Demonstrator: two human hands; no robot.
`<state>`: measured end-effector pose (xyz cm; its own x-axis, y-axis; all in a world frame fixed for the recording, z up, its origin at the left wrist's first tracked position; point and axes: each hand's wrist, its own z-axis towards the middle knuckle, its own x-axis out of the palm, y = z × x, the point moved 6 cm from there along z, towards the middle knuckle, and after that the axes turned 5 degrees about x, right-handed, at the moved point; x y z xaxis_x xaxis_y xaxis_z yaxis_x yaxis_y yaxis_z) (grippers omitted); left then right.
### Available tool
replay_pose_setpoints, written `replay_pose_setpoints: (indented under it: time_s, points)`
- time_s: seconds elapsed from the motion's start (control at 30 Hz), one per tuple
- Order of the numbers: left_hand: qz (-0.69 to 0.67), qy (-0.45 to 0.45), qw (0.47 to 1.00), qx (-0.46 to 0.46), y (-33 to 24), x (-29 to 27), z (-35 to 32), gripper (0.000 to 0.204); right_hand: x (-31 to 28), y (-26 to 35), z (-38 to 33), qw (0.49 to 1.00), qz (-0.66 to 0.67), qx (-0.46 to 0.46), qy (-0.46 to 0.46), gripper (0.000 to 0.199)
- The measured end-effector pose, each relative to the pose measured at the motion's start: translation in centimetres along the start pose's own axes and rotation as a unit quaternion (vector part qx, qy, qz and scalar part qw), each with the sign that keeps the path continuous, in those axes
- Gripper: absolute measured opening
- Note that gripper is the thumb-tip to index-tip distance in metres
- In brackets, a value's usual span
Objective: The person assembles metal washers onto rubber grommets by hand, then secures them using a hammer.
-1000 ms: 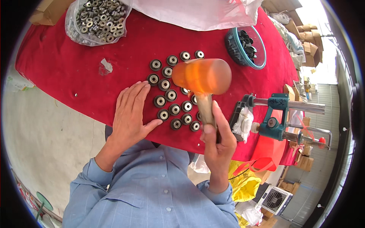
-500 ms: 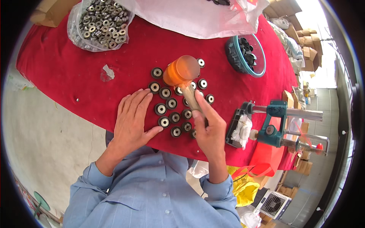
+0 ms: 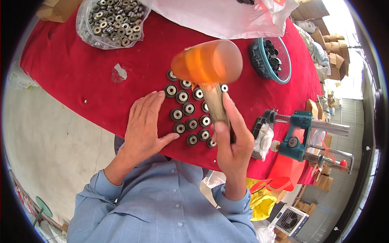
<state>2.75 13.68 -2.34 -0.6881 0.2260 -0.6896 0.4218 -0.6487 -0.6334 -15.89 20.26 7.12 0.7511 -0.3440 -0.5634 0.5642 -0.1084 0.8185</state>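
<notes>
My right hand point(image 3: 235, 139) grips the wooden handle of a mallet point(image 3: 206, 62) with an orange, see-through head. The mallet is raised over a cluster of black rings with metal bearings point(image 3: 189, 108) in their middles, and its head and handle hide some of them. My left hand point(image 3: 142, 123) lies flat on the red cloth with its fingers stretched out. Its thumb and fingertips are close beside the left edge of the cluster; whether they touch a ring I cannot tell.
A clear bag of loose metal bearings point(image 3: 117, 24) stands at the far left. At the far right is a teal-rimmed bowl point(image 3: 287, 60) of black parts. A green hand press point(image 3: 295, 137) stands right of my right hand. A torn white scrap point(image 3: 120, 71) lies on the red cloth point(image 3: 73, 81).
The mallet has risen off the rings toward the camera, its head looking larger, and my right hand has come up with it. My left hand stays in its place beside the rings.
</notes>
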Motion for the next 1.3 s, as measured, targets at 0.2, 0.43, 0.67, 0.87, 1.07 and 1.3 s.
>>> replay_pose_setpoints:
  time_s: [0.2, 0.43, 0.67, 0.87, 1.07, 1.3]
  points:
    - [-0.010, -0.018, 0.999, -0.033, 0.1, 0.1, 0.1, 0.125, 1.9, -3.4, -1.9, 0.996, -0.071, 0.025, 0.048, 0.056]
    - [0.017, -0.005, 1.000, -0.014, 0.0, 0.2, 0.1, 0.128, -3.8, -1.9, -3.9, 0.997, 0.043, 0.033, -0.052, 0.046]
    - [0.051, 0.011, 0.999, 0.016, -0.2, 0.2, 0.3, 0.127, -4.3, -1.3, -4.6, 0.997, 0.056, 0.027, -0.052, 0.046]
    - [0.023, -0.008, 1.000, -0.007, -0.5, 0.0, 0.4, 0.131, -2.1, -0.4, -3.4, 0.998, 0.060, 0.028, -0.005, 0.050]
    - [0.027, 0.003, 1.000, -0.009, -0.3, 0.3, 0.4, 0.132, 1.4, -3.9, -1.8, 0.999, 0.008, 0.031, 0.027, 0.056]
    - [0.043, 0.008, 0.999, -0.007, -0.3, 0.2, 0.5, 0.131, -1.4, -2.4, -3.6, 1.000, -0.013, -0.006, -0.007, 0.058]
